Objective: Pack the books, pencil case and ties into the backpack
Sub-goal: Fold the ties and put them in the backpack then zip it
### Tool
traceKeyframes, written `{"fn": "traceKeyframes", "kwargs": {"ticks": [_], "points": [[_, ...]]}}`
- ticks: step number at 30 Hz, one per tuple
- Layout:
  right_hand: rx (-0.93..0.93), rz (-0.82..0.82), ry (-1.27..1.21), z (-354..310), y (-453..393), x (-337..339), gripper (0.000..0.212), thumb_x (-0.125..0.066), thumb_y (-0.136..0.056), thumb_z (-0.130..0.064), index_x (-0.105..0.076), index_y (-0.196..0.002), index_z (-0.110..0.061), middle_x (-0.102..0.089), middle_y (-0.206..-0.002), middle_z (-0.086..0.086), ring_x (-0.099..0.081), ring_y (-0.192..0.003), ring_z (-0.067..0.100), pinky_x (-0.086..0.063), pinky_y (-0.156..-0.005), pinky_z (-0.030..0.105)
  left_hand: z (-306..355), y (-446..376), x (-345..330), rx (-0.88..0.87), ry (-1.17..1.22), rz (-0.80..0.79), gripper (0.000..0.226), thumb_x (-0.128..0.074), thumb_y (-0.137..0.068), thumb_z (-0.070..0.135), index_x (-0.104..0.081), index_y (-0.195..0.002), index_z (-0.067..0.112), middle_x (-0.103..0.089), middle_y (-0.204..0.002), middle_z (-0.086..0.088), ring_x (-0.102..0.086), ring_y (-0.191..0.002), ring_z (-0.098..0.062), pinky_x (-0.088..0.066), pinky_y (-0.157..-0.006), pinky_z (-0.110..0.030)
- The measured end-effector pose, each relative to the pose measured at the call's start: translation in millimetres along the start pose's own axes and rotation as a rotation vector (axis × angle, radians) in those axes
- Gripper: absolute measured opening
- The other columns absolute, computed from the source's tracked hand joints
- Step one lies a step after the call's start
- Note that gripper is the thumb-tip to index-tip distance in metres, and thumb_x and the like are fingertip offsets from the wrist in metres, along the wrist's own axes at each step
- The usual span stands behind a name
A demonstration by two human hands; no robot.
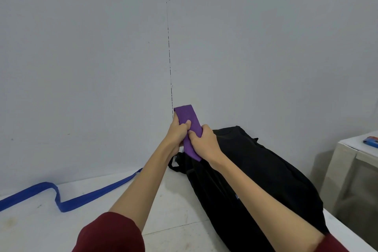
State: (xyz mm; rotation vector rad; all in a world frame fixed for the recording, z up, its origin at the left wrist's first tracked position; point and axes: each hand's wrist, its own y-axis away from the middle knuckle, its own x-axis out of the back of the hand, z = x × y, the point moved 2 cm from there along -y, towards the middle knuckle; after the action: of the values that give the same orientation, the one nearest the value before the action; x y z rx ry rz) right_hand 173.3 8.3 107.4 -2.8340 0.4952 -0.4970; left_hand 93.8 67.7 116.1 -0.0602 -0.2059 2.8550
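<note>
Both hands up in front of the person, holding a folded purple tie [187, 127] above the far end of the black backpack [255, 174]. Left hand [177, 136] grips the tie's left edge, thumb pressed on its front face, fingers wrapped behind. Right hand [202, 142] grips lower down on the right edge, fingers curled round the fabric. The two hands touch each other at the tie. The tie stands roughly upright, slightly tilted, folded top end clear above the hands, lower end poking out below them, just above the backpack's far-left corner; can't tell if it touches the bag.

Backpack lies flat on the white tabletop [173, 210], long axis running from far-centre to near-right, right forearm crossing over it. Can't tell if its opening is unzipped; it's all black and the arm blocks it. A strap loop [176, 162] sticks out at its far-left end.

Blue tie [61, 198] lies loose on the tabletop at left, well apart from the backpack, running in a zigzag from the left edge toward the wall, its far end passing behind the left forearm.

Dark red sleeves [110, 233] pushed up to the elbows.

Grey wall [102, 47] behind, vertical seam in the middle. Far right: a separate pale stand [347, 149] with a blue-and-red object [371, 141] on top, too cropped to identify.
</note>
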Motion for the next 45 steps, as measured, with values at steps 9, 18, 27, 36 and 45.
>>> {"fn": "traceKeyframes", "kwargs": {"ticks": [9, 18, 27, 36, 45], "points": [[-0.006, -0.016, -0.013, 10, 3, 0, 0.025, -0.044, -0.099, -0.024, -0.046, -0.116, -0.005, -0.052, -0.094, 0.001, -0.052, -0.073, 0.006, -0.043, -0.057, 0.013, -18, 7, -3, -0.212, -0.004, 0.123, 0.057, -0.045, -0.097, 0.013, -0.022, -0.141, 0.041, -0.048, -0.13, 0.002, -0.058, -0.106, -0.017, -0.054, -0.084, -0.031], [-0.066, -0.133, -0.06, 20, -2, 6, 0.031, -0.052, -0.095, -0.036, -0.049, -0.114, -0.012, -0.056, -0.097, 0.002, -0.056, -0.075, 0.008, -0.045, -0.057, 0.015, -23, 10, 4, -0.07, 0.084, 0.01, 0.036, -0.045, -0.097, 0.006, -0.059, -0.114, 0.034, -0.058, -0.118, -0.002, -0.06, -0.095, -0.015, -0.054, -0.066, -0.027], [-0.1, -0.233, 0.759, 56, -7, 51, 0.033, -0.056, -0.089, -0.043, -0.058, -0.083, -0.011, -0.058, -0.075, 0.002, -0.058, -0.067, 0.019, -0.044, -0.06, 0.025, -58, 14, 34, 0.238, 0.133, -0.093, 0.033, -0.047, -0.097, 0.012, -0.053, -0.124, 0.03, -0.058, -0.11, 0.001, -0.059, -0.091, -0.016, -0.052, -0.079, -0.033], [-0.009, -0.293, 1.226, 49, 8, 49, 0.023, -0.062, -0.08, -0.031, -0.046, -0.08, -0.013, -0.053, -0.077, 0.0, -0.06, -0.079, 0.025, -0.043, -0.069, 0.027, -83, 30, 22, 0.377, 0.175, -0.278, 0.046, -0.059, -0.089, 0.011, -0.049, -0.129, 0.031, -0.055, -0.121, -0.004, -0.058, -0.1, -0.019, -0.052, -0.074, -0.03], [-0.049, -0.182, 0.859, 20, 1, 85, 0.019, -0.059, -0.079, -0.019, -0.055, -0.062, -0.012, -0.06, -0.054, 0.001, -0.058, -0.043, 0.013, -0.043, -0.056, 0.023, -78, 32, -16, 0.419, 0.025, -0.604, 0.051, -0.059, -0.088, 0.004, -0.048, -0.133, 0.025, -0.06, -0.12, -0.005, -0.058, -0.105, -0.02, -0.05, -0.088, -0.034]]}}
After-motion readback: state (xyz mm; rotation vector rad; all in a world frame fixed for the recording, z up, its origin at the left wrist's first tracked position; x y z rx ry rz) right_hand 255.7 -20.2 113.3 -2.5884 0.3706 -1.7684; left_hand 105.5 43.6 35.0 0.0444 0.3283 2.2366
